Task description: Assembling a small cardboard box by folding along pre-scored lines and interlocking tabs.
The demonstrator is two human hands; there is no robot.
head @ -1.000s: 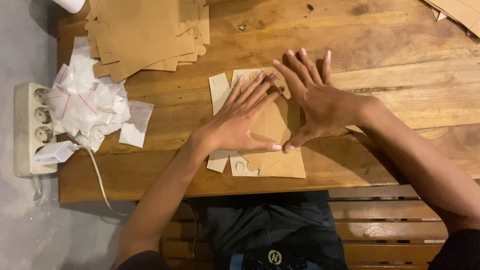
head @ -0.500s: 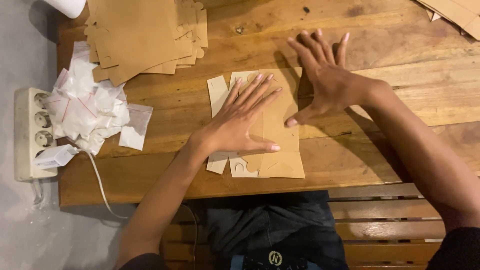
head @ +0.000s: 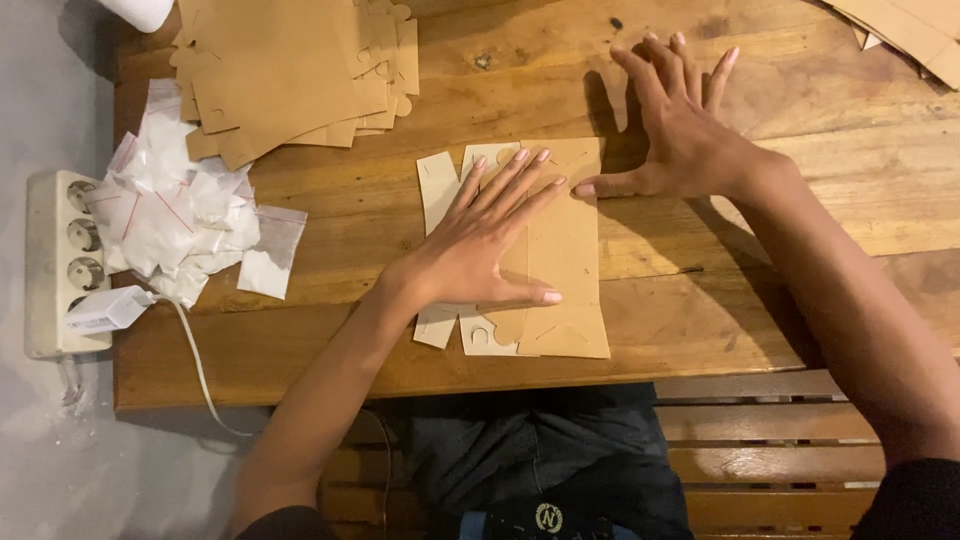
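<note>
A flat brown die-cut cardboard piece lies on the wooden table near its front edge. My left hand rests flat on it with fingers spread, pressing it down. My right hand lies flat on the bare wood just to the right of the cardboard's top corner, fingers apart, thumb tip touching the cardboard's edge. Neither hand grips anything.
A stack of brown cardboard blanks sits at the back left. A heap of small clear plastic bags with white contents lies at the left. A white power strip sits off the table's left edge. More cardboard shows at the back right.
My right hand has slid off the cardboard, moving up and to the right onto the bare table. My left hand has stayed pressed on the cardboard.
</note>
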